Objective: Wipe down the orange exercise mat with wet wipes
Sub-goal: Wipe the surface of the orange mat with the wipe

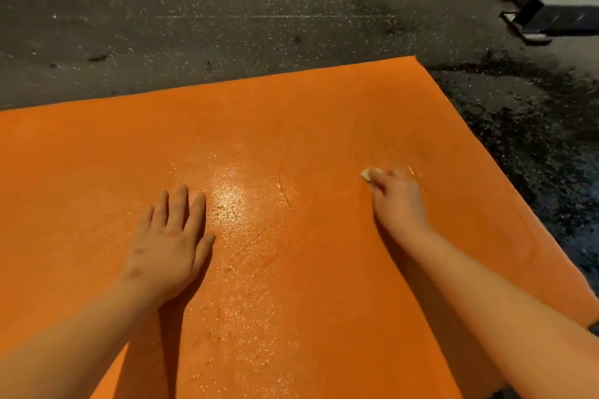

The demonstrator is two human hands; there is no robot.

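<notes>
The orange exercise mat [291, 113] lies flat on the floor and fills most of the view. Its middle shines wet, with curved wet streaks toward the right. My left hand [168, 240] presses flat on the mat at centre left, fingers straight and together. My right hand [397, 197] is on the mat's right part, fingers curled round a small white wet wipe [368, 174], whose corner pokes out beyond the fingertips and touches the mat.
Speckled dark grey floor [227, 10] surrounds the mat beyond its far edge and its right edge. A dark, wet-looking patch of floor [531, 126] lies to the right. The foot of some dark metal equipment [551, 13] stands at the upper right.
</notes>
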